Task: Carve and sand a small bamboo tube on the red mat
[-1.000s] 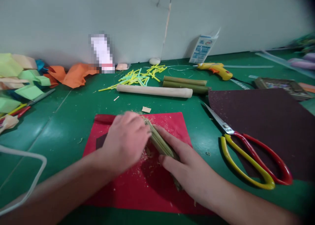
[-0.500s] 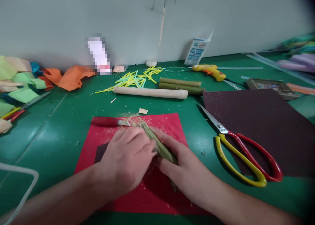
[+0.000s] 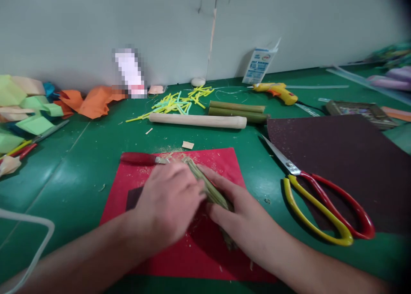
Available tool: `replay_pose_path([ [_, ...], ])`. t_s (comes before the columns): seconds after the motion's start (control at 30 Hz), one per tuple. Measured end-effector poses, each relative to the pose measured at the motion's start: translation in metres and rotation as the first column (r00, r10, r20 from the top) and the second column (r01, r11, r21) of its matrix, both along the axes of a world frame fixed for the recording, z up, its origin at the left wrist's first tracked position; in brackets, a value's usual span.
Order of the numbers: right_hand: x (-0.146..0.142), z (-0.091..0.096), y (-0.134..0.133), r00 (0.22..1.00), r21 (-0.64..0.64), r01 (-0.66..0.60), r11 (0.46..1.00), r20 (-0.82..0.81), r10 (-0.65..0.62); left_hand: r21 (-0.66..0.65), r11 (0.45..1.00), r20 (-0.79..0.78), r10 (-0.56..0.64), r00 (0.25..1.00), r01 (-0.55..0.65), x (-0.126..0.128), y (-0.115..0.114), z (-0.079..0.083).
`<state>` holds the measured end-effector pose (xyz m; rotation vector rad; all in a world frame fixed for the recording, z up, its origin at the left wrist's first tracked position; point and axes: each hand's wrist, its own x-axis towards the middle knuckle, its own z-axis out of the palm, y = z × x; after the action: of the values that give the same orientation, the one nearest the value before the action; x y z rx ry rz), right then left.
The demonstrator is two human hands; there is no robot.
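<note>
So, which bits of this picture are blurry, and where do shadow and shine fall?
In the head view, the left hand looks smeared, perhaps by motion, while the scissors look fairly crisp; also in the head view, dark shadow lies on the red sheet beside the right hand, pale glare on the green tabletop, and the upper right corner darkens.

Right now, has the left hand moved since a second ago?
Yes, the left hand moved toward the person, away from the far edge of the red sheet.
</note>
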<state>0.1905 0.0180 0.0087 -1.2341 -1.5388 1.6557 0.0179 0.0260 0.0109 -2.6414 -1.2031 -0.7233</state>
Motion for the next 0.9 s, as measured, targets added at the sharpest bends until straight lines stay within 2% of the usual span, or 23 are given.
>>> replay_pose_path([
  [0.03,0.0,0.0004,0.0,1.0,0.005,0.002,1.0,0.0,-0.002,-0.034,0.999,0.005,-0.007,1.0,0.007,-0.0001,0.0003,0.0003],
  [0.07,0.0001,0.0009,0.0,1.0,0.006,0.006,1.0,0.009,-0.006,0.021,0.999,0.009,-0.036,0.999,0.036,-0.0004,0.0009,0.0003],
  [0.13,0.0005,0.0016,0.0,0.999,0.002,0.006,1.0,0.036,-0.006,0.016,0.999,0.014,0.046,0.999,-0.046,-0.0017,0.0022,-0.0005],
  [0.17,0.0008,0.0018,-0.0002,0.999,-0.005,-0.002,1.0,0.04,0.002,0.019,0.999,0.01,0.044,0.999,-0.045,-0.0025,0.0029,-0.0013],
  [0.27,0.0016,0.001,-0.001,0.999,0.004,-0.023,1.0,0.03,0.022,0.047,0.999,0.013,-0.012,1.0,0.012,-0.0047,0.0043,-0.0036],
  [0.37,0.0011,-0.0009,-0.0018,0.999,0.01,-0.005,1.0,0.036,0.004,0.011,0.999,0.012,0.048,0.999,-0.048,-0.0058,0.0041,-0.0046],
  [0.47,-0.0005,-0.0022,-0.0025,1.0,0.023,-0.008,1.0,0.001,0.008,-0.016,1.0,0.017,-0.01,1.0,0.011,-0.0051,0.0021,-0.0042],
  [0.63,-0.0015,-0.0024,-0.0032,1.0,0.038,-0.006,0.999,0.01,0.006,0.042,0.999,0.003,0.031,1.0,-0.031,-0.0044,0.0027,-0.0034],
  [0.7,-0.0014,-0.0022,-0.0032,1.0,0.047,-0.012,0.999,0.024,0.011,0.034,0.999,0.0,0.019,1.0,-0.019,-0.0056,0.0041,-0.0038],
  [0.8,-0.0014,-0.0031,-0.0035,0.999,0.083,-0.002,0.997,0.053,-0.002,0.029,0.997,-0.005,0.068,0.998,-0.067,-0.0071,0.0038,-0.0055],
  [0.9,-0.0019,-0.0066,-0.0062,0.999,0.103,-0.023,0.994,0.034,0.02,0.115,0.993,-0.023,-0.014,1.0,0.017,-0.0073,0.0001,-0.007],
])
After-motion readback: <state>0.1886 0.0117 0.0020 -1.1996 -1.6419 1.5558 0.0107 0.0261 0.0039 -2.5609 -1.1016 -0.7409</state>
